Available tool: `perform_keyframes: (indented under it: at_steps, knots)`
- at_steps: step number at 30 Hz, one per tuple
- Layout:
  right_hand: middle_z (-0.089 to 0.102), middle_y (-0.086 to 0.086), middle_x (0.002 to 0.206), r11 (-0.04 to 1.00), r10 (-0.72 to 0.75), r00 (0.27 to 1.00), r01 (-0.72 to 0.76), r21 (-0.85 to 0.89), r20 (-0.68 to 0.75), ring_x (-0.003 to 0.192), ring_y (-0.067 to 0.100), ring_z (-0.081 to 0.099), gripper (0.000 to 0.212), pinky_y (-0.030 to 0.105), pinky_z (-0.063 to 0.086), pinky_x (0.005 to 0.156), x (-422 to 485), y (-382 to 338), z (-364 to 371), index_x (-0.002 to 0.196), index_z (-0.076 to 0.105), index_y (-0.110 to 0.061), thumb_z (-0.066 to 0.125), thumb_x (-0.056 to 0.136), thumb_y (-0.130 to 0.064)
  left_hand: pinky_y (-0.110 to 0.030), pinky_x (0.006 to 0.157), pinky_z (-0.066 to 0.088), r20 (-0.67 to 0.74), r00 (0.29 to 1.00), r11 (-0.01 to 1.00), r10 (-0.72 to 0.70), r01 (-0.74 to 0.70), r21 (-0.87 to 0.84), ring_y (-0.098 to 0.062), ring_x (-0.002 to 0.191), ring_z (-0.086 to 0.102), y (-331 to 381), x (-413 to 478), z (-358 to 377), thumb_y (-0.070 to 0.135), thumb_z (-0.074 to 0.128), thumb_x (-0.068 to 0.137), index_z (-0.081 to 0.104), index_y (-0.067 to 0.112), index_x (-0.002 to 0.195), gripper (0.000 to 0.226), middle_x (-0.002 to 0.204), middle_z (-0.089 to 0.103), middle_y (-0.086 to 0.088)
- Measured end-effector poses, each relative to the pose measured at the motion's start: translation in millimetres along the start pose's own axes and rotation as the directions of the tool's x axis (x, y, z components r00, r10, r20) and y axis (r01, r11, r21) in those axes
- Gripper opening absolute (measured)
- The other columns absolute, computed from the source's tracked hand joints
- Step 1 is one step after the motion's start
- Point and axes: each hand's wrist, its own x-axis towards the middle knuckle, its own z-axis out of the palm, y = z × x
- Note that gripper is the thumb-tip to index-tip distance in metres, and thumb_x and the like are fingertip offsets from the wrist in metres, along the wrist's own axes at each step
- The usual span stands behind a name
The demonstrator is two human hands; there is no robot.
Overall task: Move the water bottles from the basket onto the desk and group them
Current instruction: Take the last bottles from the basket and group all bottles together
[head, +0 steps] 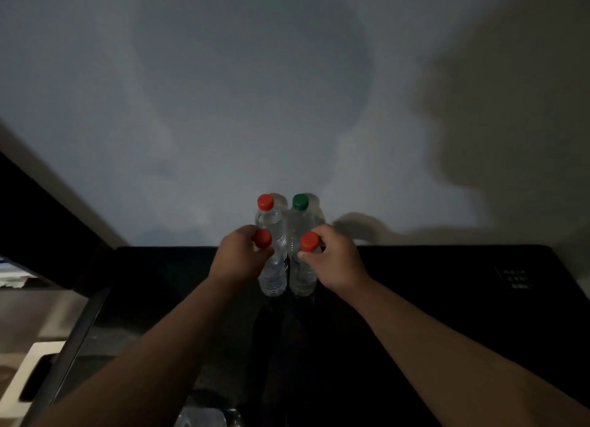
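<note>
Four bottles [274,276] are stood upright together on the dark bench [447,283], by the wall [223,107]. The front two are pinched under their red caps [309,241], one by the left hand [239,257], one by the right hand [333,260]. They should be nudged snugly against the rear pair, kept vertical.

Rear left cap [265,202]: red
Rear right cap [300,202]: green
Front left cap [262,238]: red
Front right cap [309,241]: red
Desk [447,286]: black

I'm in a dim indoor room, home or office I can't tell: glossy black desk [447,283] against a plain grey wall [223,75].
</note>
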Motion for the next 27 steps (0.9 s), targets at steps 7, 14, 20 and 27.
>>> perform_keyframes:
  at_steps: [7, 14, 20, 27]
  knots:
    - [0.055, -0.026, 0.094, 0.984, 0.136, 0.977, -0.153, 0.096, 0.164, 0.08, -0.017, 0.051, 0.052, 0.004, 0.039, 0.064, -9, 32, 11, 0.117, 0.052, -0.039, 0.077, 0.075, -0.02, -0.022, 0.077, 0.048, 0.135, 0.99, 0.95, -0.045, 0.084, -0.302, 0.002, 0.088, 0.056, -6, -8, 19, 0.012, 0.079, 0.072, 0.046, 0.037, 0.099, 0.049, 0.096, 0.056, 0.015]
    - [0.064, -0.013, 0.087, 0.972, 0.128, 0.963, -0.169, 0.161, 0.238, 0.077, 0.009, 0.065, 0.059, 0.019, 0.056, 0.065, 13, 41, 25, 0.099, 0.047, -0.04, 0.081, 0.069, -0.004, -0.039, 0.093, 0.052, 0.208, 0.959, 0.955, -0.19, 0.23, -0.188, -0.014, 0.105, 0.06, -26, 15, 39, 0.017, 0.085, 0.058, 0.049, 0.028, 0.122, 0.075, 0.114, 0.059, 0.008]
    - [0.063, -0.015, 0.108, 0.975, 0.097, 0.949, -0.151, 0.161, 0.299, 0.093, 0.007, 0.066, 0.1, 0.013, 0.054, 0.07, 31, 51, 34, 0.135, 0.026, -0.036, 0.086, 0.062, -0.005, -0.033, 0.083, 0.054, 0.316, 0.932, 0.972, -0.178, 0.217, -0.092, -0.014, 0.093, 0.063, -43, 24, 48, 0.005, 0.079, 0.068, 0.056, 0.025, 0.103, 0.047, 0.098, 0.061, 0.004]
    - [0.052, -0.009, 0.106, 0.977, 0.123, 0.95, -0.166, 0.132, 0.286, 0.099, 0.006, 0.054, 0.108, -0.007, 0.038, 0.064, 35, 70, 37, 0.151, 0.013, -0.02, 0.081, 0.07, 0.002, -0.04, 0.089, 0.056, 0.244, 0.944, 0.965, -0.223, 0.25, -0.083, -0.013, 0.097, 0.063, -64, 32, 69, 0.027, 0.082, 0.065, 0.057, 0.027, 0.11, 0.052, 0.103, 0.063, 0.007]
